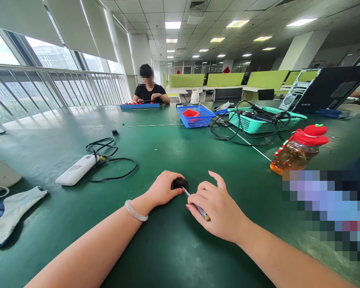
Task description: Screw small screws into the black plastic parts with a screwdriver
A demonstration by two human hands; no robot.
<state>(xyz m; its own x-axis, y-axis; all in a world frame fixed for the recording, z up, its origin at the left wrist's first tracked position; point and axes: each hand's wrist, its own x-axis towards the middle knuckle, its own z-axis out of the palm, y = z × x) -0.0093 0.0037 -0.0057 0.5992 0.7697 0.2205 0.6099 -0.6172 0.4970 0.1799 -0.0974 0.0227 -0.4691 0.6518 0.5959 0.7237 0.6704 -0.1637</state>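
Observation:
My left hand (165, 187), with a pale bangle on its wrist, has its fingers and thumb closed around a small black block-like part (180, 183) on the green table. My right hand (214, 206) pinches a slim brush (201, 212) with a silvery shaft. A tan bristle-like tuft at its near end points toward me, while the thin far end meets the black part or sits right at it. The index finger of my right hand is lifted away from the others. Fine details of the black part are too small to make out.
On the left lie a white power strip (77, 170) with a black cable and a white-blue glove (16, 214). To the right stand a drink jar (298, 150), a teal basket (252, 126) of cables and a blue basket (198, 122). A person (150, 88) sits opposite.

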